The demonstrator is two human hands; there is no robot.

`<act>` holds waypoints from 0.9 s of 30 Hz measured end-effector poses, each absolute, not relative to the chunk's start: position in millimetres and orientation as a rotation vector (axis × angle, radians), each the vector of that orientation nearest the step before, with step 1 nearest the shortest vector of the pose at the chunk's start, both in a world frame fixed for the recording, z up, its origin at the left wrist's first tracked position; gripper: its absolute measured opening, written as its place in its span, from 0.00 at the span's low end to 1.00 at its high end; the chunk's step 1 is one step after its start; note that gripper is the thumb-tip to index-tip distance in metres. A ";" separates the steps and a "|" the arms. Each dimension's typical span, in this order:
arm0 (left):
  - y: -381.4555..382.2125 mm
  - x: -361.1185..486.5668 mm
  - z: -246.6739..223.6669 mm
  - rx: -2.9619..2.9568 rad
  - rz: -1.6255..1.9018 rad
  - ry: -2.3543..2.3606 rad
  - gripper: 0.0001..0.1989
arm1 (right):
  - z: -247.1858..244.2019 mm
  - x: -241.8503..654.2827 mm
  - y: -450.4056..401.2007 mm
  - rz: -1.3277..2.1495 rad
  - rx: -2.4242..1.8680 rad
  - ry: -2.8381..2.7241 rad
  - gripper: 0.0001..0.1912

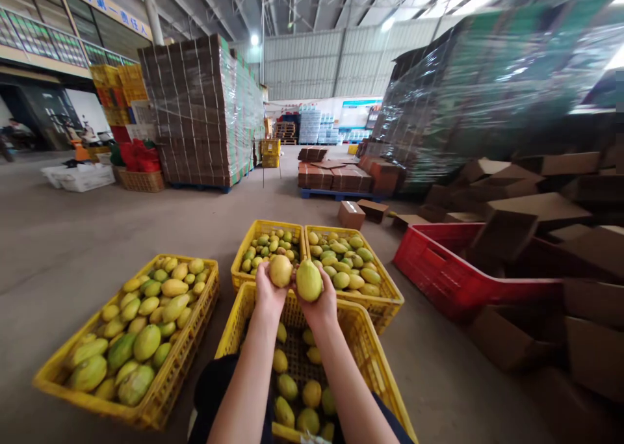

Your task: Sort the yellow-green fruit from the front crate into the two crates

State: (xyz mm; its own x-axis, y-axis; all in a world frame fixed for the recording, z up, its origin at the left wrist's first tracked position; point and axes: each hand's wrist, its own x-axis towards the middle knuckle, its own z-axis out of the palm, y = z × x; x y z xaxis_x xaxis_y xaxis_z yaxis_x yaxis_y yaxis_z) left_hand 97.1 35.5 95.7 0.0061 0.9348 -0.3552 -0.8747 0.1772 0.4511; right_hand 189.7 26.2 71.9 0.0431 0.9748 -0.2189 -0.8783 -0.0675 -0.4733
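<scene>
My left hand (pixel 267 290) is closed around a round, yellowish papaya (pixel 281 272). In my right hand (pixel 325 306) is a greener, pear-shaped papaya (pixel 309 281) with a narrow top. Both hands are close together, over the far end of a yellow crate (pixel 370 346) that stands between my legs. Several papayas (pixel 312 393) lie spread on the bottom of that crate, partly hidden by my forearms. Just beyond my hands are two more yellow crates, the left one (pixel 236 272) with smaller fruit and the right one (pixel 387 294) with larger papayas.
At the left stands a yellow crate (pixel 205 294) heaped with papayas. A red crate (pixel 439 288) and loose cardboard boxes (pixel 517 340) crowd the right side. Farther off are a wrapped pallet stack (pixel 195 112), flattened cartons (pixel 336 176) on a blue pallet and another wrapped stack (pixel 468 93).
</scene>
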 end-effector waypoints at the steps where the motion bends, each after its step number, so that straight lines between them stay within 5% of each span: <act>1: 36.9 96.9 94.3 0.094 1.414 0.656 0.11 | 71.0 190.2 26.8 1.539 -0.565 -0.207 0.09; 16: 40.9 105.3 73.0 0.134 1.403 0.689 0.04 | 59.2 209.2 28.8 1.504 -0.670 -0.203 0.07; 27: 37.3 114.8 78.6 0.081 1.351 0.674 0.08 | 57.8 221.7 29.5 1.486 -0.624 -0.171 0.07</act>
State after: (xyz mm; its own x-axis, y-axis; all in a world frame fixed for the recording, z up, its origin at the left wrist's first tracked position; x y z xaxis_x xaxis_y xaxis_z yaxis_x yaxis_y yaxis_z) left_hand 114.8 37.3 78.6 0.0610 0.9143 -0.4003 -0.8696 0.2456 0.4284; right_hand 221.7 29.5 57.8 0.1060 0.9583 -0.2652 -0.8730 -0.0380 -0.4863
